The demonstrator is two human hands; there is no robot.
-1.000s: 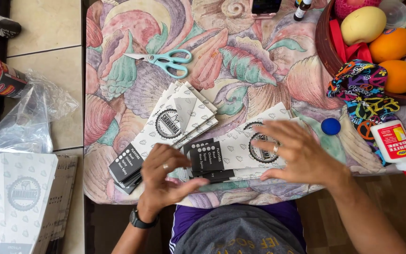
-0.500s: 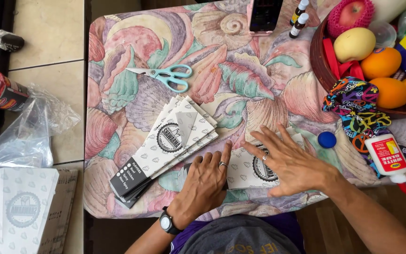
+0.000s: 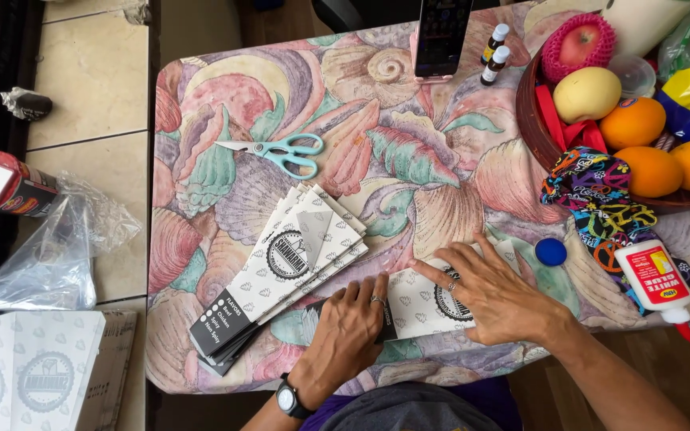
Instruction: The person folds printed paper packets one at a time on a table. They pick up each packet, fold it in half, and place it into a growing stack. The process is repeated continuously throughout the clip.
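White patterned paper — a flat paper bag (image 3: 421,303) with a round dark emblem — lies at the lower centre of the frame on the floral tabletop (image 3: 409,160), pinned under both palms. The left hand (image 3: 349,331) lies flat on its left end, fingers together; the right hand (image 3: 489,291) presses flat on its right part, fingers spread wide. Just left sits a fanned stack of similar bags (image 3: 281,275), with teal scissors (image 3: 277,152) above it — a white glue bottle (image 3: 656,279) lies at the right.

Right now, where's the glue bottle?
Head view, far right: the glue bottle lies on the table's right edge, beside the blue cap, right of the right hand.
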